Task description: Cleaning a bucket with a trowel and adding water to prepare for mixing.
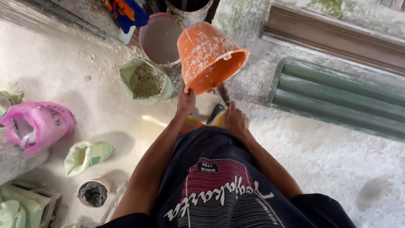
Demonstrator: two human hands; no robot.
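My left hand (185, 100) grips the lower rim of an orange plastic bucket (209, 57), spattered with white, and holds it tilted in the air with its mouth turned to the right and downward. My right hand (235, 120) is closed around the dark handle of a tool (222, 93) that points up under the bucket; the tool's working end is hidden. A yellow and black object (217, 116) lies just beside that hand, partly covered by my dark shirt.
An open green sack of grey-green powder (146, 81) stands left of the bucket, with a pink-rimmed bucket (160, 39) behind it. A pink plastic bag (37, 124), a pale green bag (86, 155) and a small pot (93, 194) lie at left. Green corrugated sheet (337, 99) lies at right.
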